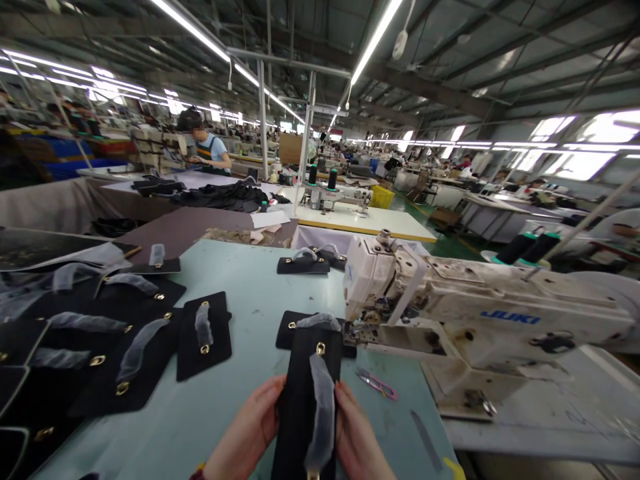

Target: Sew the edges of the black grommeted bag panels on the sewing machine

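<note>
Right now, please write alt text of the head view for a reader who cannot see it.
The left hand and right hand hold a black panel with a gold ring and sheer strap above a pale green table. More panels lie left, a Juki sewing machine right.

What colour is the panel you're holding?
The fabric panel is black; the head view shows it best.

Fluor. tube lights point(376, 40), steel roof point(500, 57), green flr point(447, 245), bright windows point(580, 150)

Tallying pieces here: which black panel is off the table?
The black panel held between the left hand and right hand; the other panels all lie on the pale green table.
</note>
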`<move>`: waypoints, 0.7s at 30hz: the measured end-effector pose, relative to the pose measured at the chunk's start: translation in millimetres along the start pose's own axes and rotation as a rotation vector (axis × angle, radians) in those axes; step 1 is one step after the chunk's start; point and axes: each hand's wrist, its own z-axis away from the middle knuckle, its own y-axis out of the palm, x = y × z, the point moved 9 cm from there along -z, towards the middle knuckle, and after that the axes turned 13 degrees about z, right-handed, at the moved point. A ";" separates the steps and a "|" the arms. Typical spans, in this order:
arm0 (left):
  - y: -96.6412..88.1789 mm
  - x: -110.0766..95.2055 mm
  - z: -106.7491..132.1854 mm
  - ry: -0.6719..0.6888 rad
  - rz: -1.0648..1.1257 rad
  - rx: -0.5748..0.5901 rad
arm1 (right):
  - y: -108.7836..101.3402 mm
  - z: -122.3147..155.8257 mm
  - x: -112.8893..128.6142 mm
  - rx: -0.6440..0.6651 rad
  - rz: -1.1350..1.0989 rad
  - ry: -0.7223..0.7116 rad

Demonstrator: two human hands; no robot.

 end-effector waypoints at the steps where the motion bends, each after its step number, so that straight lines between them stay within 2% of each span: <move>1: -4.6 3.8 2.4 -0.018 -0.009 -0.007 | 6.2 1.0 3.3 0.024 -0.008 -0.003; 5: -14.9 9.4 11.8 -0.049 0.005 -0.025 | 26.2 2.6 9.8 0.104 -0.011 0.008; 10: -17.9 -3.3 8.2 -0.010 0.028 -0.061 | 37.1 -0.1 0.1 0.162 0.033 0.106; 18: -18.2 -20.8 -9.8 0.034 0.119 -0.073 | 43.4 -15.5 8.7 0.059 -0.008 0.045; 21: -28.1 -27.8 -17.5 0.098 0.001 -0.045 | 49.4 -16.4 7.4 0.071 -0.017 0.089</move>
